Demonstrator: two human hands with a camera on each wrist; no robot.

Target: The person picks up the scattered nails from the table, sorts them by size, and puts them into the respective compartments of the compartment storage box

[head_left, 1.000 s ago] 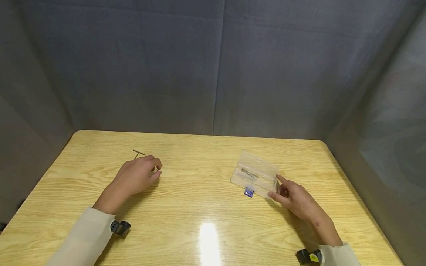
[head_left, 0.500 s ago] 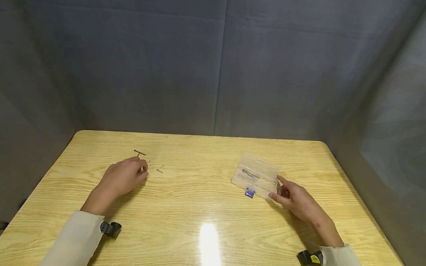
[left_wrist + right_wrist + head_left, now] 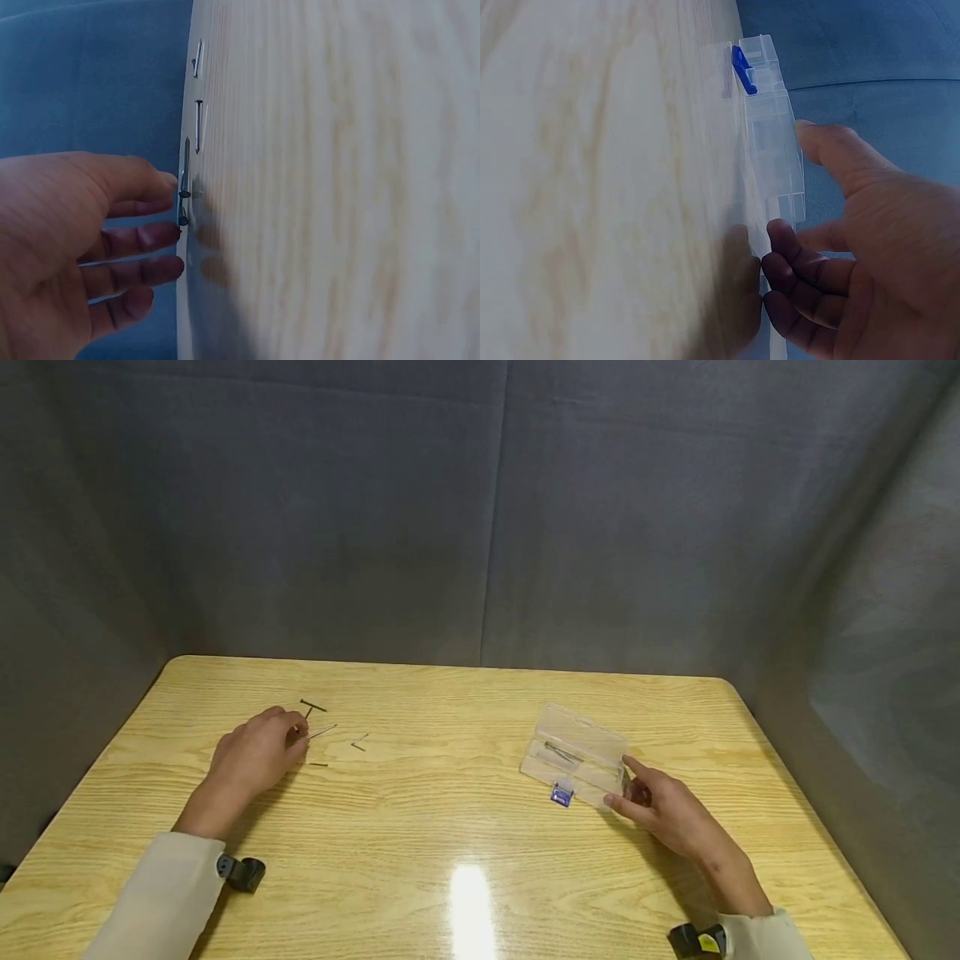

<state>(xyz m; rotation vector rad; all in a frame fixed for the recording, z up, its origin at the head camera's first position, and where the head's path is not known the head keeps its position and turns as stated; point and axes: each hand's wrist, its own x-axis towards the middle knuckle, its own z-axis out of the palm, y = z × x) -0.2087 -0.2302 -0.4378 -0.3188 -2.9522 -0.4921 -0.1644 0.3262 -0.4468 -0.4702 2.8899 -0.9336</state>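
Observation:
My left hand (image 3: 258,750) hovers low on the left, thumb and fingers loosely bent. Its fingertips come right to the head end of a thin nail (image 3: 324,731); in the left wrist view that nail (image 3: 186,166) stands just past the thumb. A T-shaped pair of nails (image 3: 312,706) lies behind, a short nail (image 3: 318,765) in front, and small nails (image 3: 360,743) in a V to the right. My right hand (image 3: 667,810) grips the right end of a clear plastic box (image 3: 581,727), thumb on the near side. Long nails (image 3: 561,752) lie inside it.
The box's lid is raised at the back, and its blue latch (image 3: 562,795) hangs over the near side. A wood-grain table (image 3: 420,810) bears everything, with a grey curtain (image 3: 480,527) behind its far edge. Both wrists wear small black cameras.
My left hand has drawn back leftward, uncovering the V of small nails, the thin nail and the short nail in front. The right hand and the box stay in place.

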